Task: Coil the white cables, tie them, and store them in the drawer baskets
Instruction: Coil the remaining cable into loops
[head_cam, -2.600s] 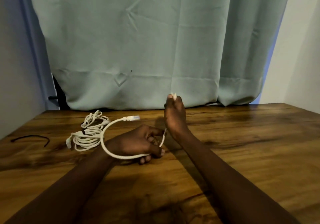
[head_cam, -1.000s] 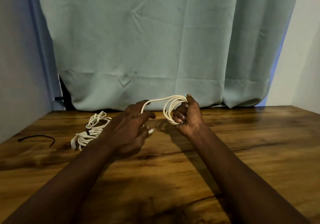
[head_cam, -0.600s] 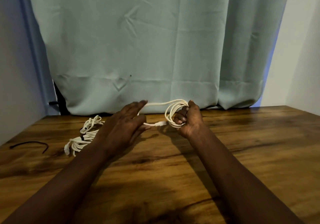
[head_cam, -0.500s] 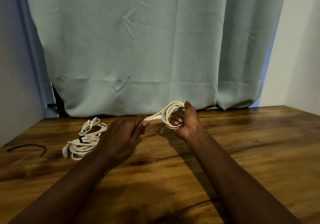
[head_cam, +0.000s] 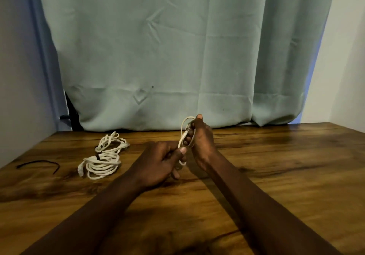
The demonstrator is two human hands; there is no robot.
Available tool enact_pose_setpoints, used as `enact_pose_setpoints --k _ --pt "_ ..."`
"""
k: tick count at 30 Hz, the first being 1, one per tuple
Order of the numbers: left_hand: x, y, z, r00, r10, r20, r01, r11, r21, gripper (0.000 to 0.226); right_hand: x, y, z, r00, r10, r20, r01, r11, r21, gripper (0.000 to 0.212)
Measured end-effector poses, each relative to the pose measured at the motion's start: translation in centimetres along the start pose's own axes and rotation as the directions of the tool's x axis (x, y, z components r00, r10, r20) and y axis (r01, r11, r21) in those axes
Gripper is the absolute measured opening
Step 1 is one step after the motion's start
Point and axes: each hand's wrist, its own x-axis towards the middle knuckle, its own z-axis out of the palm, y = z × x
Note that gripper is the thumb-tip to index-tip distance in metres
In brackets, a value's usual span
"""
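A: Right hand (head_cam: 201, 136)?
B: Raised above the table, fingers curled shut around a small white cable coil (head_cam: 187, 134). Loops stand roughly upright, thumb tip poking over the top.

A: Left hand (head_cam: 158, 163)?
B: Lower, just left of the right one. Fingers curled in, thumb and forefinger pinching the bottom of the same coil where the loops hang down. A short bit of cable sticks out under the fingers. Hands nearly touching.

A: Connector visible?
B: A pale plug-like end lies against the right fingers inside the loops. Blurry, can't tell the type.

A: Other cables?
B: Two more white bundles on the wooden table (head_cam: 276, 175), left of the hands. Near bundle (head_cam: 100, 164) is coiled flat with a dark tie around it at the top. Far bundle (head_cam: 112, 142) sits just behind it, looser, touching or almost touching it. There's a dark spot at its left side, can't tell if that's a tie.

A: Anything else on the table?
B: Black tie strip (head_cam: 39, 164) lying loose, curved, well left of the bundles near the table edge.

A: Background?
B: Pale green curtain (head_cam: 177, 57) hangs behind the table, reaching down to its back edge. Plain walls either side. Something black shows at the curtain's lower left corner, unclear what.
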Motion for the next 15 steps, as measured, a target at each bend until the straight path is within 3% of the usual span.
enact_pose_setpoints --k 5,8,11,13,15 --pt "0.1 -0.3 0.7 0.996 -0.037 0.083 0.057 0.965 -0.255 0.02 -0.3 0.8 0.0 0.992 -0.023 0.12 0.05 0.973 -0.227 0.042" --pt "0.5 -0.4 0.4 0.997 -0.072 -0.012 0.062 0.916 -0.397 0.017 -1.1 0.6 0.4 0.976 0.03 0.217 0.029 0.964 -0.263 0.054" --pt "0.8 -0.4 -0.3 0.987 -0.098 -0.13 0.018 0.858 -0.513 0.017 -2.7 0.5 1.0 0.897 0.113 0.426 -0.022 0.977 -0.213 0.08" --pt "0.9 -0.2 -0.6 0.982 -0.143 -0.123 0.053 0.835 -0.547 0.027 -3.2 0.3 1.1 0.879 0.094 0.467 0.014 0.975 -0.222 0.075" --pt "0.9 -0.1 -0.8 0.976 -0.198 -0.09 0.113 0.816 -0.567 0.039 -3.6 -0.2 1.0 0.888 0.04 0.458 0.081 0.967 -0.241 0.056"
